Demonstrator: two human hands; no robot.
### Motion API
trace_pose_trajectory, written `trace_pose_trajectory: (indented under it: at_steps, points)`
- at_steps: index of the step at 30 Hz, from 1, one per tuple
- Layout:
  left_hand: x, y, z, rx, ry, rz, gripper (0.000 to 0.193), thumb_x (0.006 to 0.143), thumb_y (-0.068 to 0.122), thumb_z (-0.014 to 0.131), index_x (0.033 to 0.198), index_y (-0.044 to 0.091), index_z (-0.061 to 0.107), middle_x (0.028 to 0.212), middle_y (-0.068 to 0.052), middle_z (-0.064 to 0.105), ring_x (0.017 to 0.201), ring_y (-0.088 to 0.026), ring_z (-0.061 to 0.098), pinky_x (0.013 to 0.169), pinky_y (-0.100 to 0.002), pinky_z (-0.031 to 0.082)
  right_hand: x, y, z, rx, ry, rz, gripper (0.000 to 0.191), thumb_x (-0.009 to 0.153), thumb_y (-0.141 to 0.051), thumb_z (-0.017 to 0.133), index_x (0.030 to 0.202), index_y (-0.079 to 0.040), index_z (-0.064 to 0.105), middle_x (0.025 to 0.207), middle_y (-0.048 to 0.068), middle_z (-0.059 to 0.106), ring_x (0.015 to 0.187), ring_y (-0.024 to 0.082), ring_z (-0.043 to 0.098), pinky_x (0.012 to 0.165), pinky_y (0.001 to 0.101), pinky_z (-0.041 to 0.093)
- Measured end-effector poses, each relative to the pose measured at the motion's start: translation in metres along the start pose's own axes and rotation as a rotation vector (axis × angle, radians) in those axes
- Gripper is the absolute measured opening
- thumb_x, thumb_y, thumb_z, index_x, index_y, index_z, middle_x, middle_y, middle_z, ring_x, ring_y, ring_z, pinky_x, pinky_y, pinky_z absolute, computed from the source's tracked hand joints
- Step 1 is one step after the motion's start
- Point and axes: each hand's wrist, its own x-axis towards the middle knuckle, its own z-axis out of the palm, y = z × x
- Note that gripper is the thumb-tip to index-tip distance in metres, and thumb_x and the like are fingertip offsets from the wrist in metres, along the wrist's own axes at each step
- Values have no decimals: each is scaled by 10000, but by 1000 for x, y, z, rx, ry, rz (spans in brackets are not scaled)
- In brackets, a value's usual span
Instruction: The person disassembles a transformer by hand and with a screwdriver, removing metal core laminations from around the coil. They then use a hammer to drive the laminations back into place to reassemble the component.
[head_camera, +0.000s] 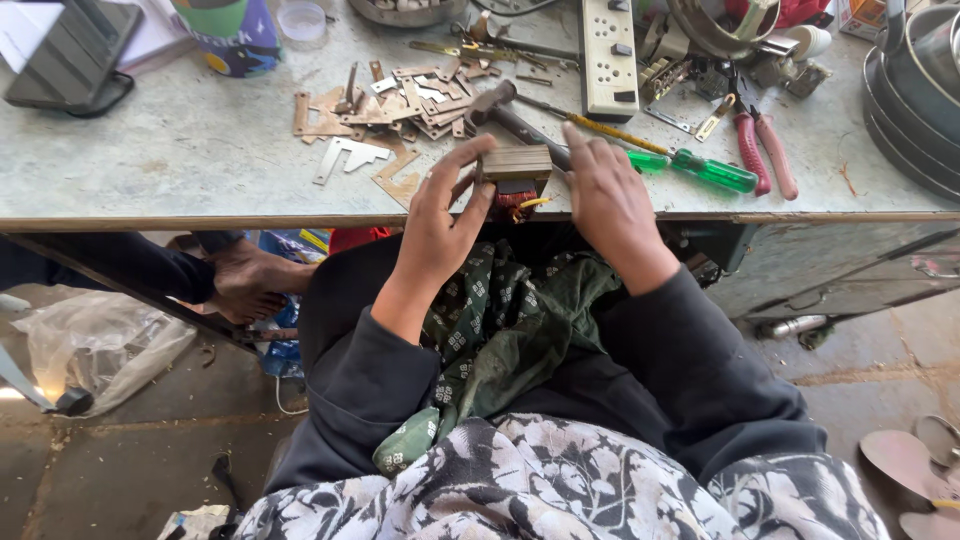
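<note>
Two hands met at the near edge of the tabletop (180, 150), which carried everything else. The left hand (440, 225) curled round a small transformer core (516, 165), thumb and fingers pinching its left side, while the right hand (605, 195) lay against its right side with fingers stretched up along it (whether that hand truly gripped could not be told). The core sat just over the tabletop's edge, above a green patterned cloth (500, 330) on the lap. Behind it lay a hammer (505, 110), and left of that a loose heap of thin metal plates (400, 110); a green-handled screwdriver (700, 168) and red pliers (760, 150) lay to the right. Judged from this, squeezing the stack evenly from both sides would have kept its layers flush.
</note>
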Motion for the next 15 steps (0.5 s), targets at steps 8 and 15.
trace_pose_trajectory:
  at_steps: [8, 15]
  points:
    - [-7, -23, -8, -73, -77, 15, 415, 1067, 162, 675, 1461, 96, 565, 1461, -92, 611, 1366, -236, 611, 1141, -373, 550, -61, -8, -72, 907, 80, 369, 633, 1066, -55, 496, 1669, -75, 303, 1146, 119, 578, 837, 163, 574, 728, 300, 518]
    - [-5, -25, -22, -122, -162, -31, 362, 1020, 174, 753, 1359, 94, 654, 1326, -51, 638, 1265, -187, 659, 1107, -357, 579, -127, -14, -114, 956, -124, 425, 614, 1006, -50, 529, 1591, -68, 346, 918, 30, 567, 584, 56, 524, 444, 198, 429]
